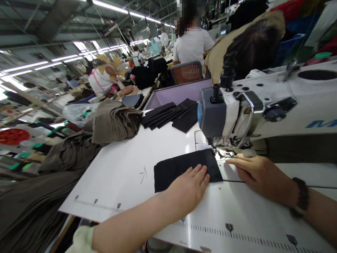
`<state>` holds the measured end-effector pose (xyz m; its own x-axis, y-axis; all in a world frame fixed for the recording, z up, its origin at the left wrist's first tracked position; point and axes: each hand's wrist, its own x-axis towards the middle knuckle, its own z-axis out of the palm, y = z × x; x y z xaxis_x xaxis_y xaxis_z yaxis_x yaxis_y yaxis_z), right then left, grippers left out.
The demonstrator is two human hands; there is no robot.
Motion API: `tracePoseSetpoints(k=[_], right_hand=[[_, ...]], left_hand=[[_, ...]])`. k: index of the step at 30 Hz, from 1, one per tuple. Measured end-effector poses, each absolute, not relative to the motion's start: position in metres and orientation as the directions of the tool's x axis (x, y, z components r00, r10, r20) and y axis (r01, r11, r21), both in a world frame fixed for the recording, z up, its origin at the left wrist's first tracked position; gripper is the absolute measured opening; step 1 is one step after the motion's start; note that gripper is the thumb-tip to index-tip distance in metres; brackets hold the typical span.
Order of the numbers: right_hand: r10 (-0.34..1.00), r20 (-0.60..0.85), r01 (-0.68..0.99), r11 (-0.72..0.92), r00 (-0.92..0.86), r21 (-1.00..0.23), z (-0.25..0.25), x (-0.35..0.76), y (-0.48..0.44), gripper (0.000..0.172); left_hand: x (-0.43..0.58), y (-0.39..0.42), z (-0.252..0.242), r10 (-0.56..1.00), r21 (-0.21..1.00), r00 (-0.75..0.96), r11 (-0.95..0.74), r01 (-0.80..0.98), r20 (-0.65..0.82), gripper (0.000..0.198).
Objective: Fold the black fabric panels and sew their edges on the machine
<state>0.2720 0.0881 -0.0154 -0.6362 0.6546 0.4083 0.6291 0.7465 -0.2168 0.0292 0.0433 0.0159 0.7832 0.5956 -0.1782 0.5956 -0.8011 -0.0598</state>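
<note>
1. Plainly, the head view shows black cloth [181, 163] beside the presser foot [225, 153]: likely light, limp, best pressed flat near an edge.
2. Left hand [188, 188]: flat atop it, fingers together; right hand [259, 175]: pinching or not, I cannot tell.

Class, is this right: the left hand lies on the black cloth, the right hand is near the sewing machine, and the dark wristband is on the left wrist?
No: the head view shows the dark wristband on the right wrist, not left. The left hand lies on the black cloth, and the right hand is near the sewing machine.
</note>
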Motion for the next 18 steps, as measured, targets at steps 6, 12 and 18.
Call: tracePoseSetpoints(k=[6, 12, 18], right_hand=[[0.675, 0.392, 0.525, 0.735, -0.625, -0.429, -0.005, 0.269, 0.079, 0.028], [0.696, 0.029, 0.187, 0.233, -0.717, -0.954, 0.019, 0.258, 0.059, 0.028], [0.723, -0.144, 0.108, -0.096, -0.676, -0.989, 0.008, 0.255, 0.061, 0.040]], left_hand=[[0.011, 0.005, 0.053, 0.666, 0.381, 0.746, -0.688, 0.617, -0.005, 0.047], [0.003, 0.017, 0.090, 0.830, 0.988, 0.549, 0.018, 0.152, -0.099, 0.069], [-0.007, 0.036, 0.039, 0.867, 0.940, 0.443, 0.314, -0.132, -0.227, 0.059]])
